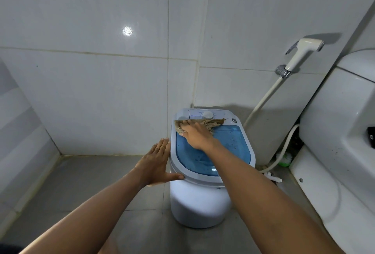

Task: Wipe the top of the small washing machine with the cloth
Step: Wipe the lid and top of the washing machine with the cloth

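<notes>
The small white washing machine (198, 201) stands on the floor in the room's corner, with a blue see-through lid (233, 144) and a dial panel at the back. A beige cloth (211, 123) lies spread across the far end of the lid, just below the dial. My right hand (197, 135) presses flat on the cloth's left part. My left hand (157, 161) rests open against the machine's left rim, fingers straight and thumb hooked on the front edge.
A white toilet (334, 142) fills the right side. A bidet sprayer (302, 53) hangs on the tiled wall with its hose (263, 99) running down behind the machine. A second hose and a green brush (285, 159) lie between machine and toilet. Grey floor tiles lie to the left.
</notes>
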